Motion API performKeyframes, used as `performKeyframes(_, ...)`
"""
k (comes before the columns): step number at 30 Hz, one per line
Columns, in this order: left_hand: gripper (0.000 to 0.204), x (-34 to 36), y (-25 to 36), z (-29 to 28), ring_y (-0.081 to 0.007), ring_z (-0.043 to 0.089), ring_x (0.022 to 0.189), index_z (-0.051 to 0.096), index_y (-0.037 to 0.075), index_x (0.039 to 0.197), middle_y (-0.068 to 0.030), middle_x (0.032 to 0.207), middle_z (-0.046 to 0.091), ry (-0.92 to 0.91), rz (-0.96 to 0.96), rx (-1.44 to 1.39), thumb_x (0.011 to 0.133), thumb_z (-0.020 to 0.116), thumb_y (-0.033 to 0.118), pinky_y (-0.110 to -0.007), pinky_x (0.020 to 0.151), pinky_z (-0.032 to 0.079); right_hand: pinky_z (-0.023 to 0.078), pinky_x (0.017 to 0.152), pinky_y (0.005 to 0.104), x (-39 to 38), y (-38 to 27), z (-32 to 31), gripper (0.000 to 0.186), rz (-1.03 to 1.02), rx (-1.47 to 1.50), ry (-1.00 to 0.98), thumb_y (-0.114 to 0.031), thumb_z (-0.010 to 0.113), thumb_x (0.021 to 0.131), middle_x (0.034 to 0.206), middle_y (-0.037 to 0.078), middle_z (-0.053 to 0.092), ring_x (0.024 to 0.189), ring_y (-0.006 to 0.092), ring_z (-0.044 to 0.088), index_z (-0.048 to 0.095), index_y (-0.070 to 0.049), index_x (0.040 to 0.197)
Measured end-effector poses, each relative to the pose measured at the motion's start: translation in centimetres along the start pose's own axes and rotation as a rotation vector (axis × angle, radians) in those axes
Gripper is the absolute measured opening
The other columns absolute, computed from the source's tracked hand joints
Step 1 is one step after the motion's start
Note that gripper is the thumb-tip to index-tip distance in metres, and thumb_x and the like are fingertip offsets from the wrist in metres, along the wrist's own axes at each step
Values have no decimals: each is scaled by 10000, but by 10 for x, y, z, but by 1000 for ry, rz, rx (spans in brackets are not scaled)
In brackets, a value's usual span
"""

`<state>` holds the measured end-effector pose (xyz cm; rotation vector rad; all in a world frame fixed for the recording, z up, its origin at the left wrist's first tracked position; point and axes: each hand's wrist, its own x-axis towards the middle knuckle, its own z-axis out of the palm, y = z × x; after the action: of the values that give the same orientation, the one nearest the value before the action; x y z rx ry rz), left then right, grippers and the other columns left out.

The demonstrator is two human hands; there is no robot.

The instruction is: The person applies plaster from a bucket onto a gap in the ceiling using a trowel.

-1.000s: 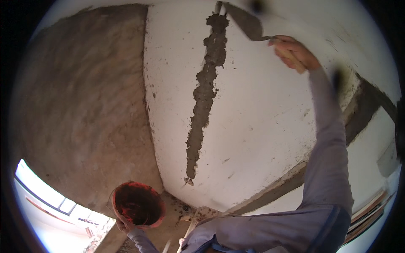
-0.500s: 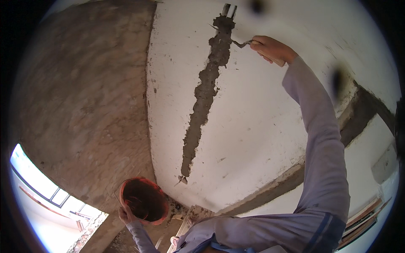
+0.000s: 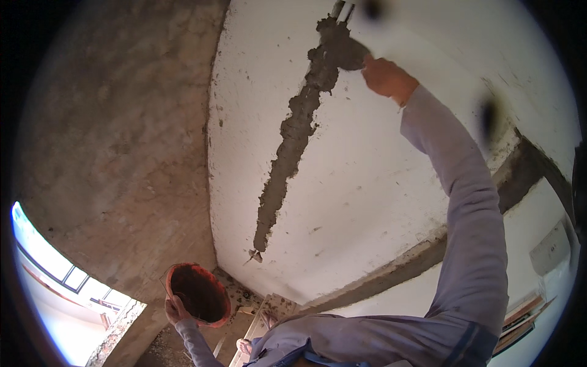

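Observation:
My right hand (image 3: 389, 79) is raised at the upper part of the white wall (image 3: 367, 177), closed around a trowel. The grey trowel blade (image 3: 353, 55) lies at the right edge of a long strip of grey mortar (image 3: 291, 139) running down the wall. Its handle is mostly hidden in my fist. At the lower left, my left hand (image 3: 176, 310) grips the side of a reddish bucket (image 3: 224, 295). The bucket tilts so its dark inside shows; how much it contains I cannot make out.
Pipe ends (image 3: 342, 10) stick out above the mortar strip. A bare brown plastered wall (image 3: 122, 134) meets the white one at the left. Boards (image 3: 269, 306) lie below me. A grey band (image 3: 385, 272) crosses low on the right, and a bright window opening (image 3: 52, 263) shows lower left.
My right hand has turned, bringing the trowel's blade flat toward the wall beside the mortar. My left hand and the bucket have shifted slightly left and down in view.

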<state>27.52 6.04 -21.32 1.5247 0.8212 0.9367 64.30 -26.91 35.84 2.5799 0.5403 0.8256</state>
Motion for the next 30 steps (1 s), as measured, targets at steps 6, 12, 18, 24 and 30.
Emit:
performKeyframes(6,413,26,-32,-20,-58,278,550,344,102,641,52,599,304,-3,19,-111,899,560,342,-236,469,246,487,727,475,-49,-28,51,171,-131,-26,9,-83,422,847,866,226,603,820,390,610,455,-20,1003)
performKeyframes(12,425,25,-42,-39,-46,283,546,326,122,642,62,595,311,54,-16,-126,888,583,354,-232,463,244,523,619,424,-19,17,-4,125,-151,-354,272,-50,436,853,847,188,590,747,348,630,454,-34,976)
performKeyframes(18,402,11,-43,-47,-63,300,560,374,81,676,48,612,322,56,40,6,891,575,356,-255,474,269,492,756,461,28,3,-28,316,-6,-123,148,-207,430,892,972,249,610,873,399,608,445,25,1105)
performKeyframes(24,409,1,-63,-49,-69,294,574,376,78,674,46,616,323,10,-75,20,892,567,366,-253,487,277,442,840,496,-4,-34,20,400,-19,-58,-234,-196,381,874,988,268,599,944,401,585,392,39,1198)
performKeyframes(30,402,-5,-65,-60,-65,306,567,375,94,667,52,614,328,63,-90,1,890,572,365,-246,482,279,499,739,462,-53,-25,52,140,-192,-269,-72,-102,424,857,915,202,617,846,376,623,470,-32,970)
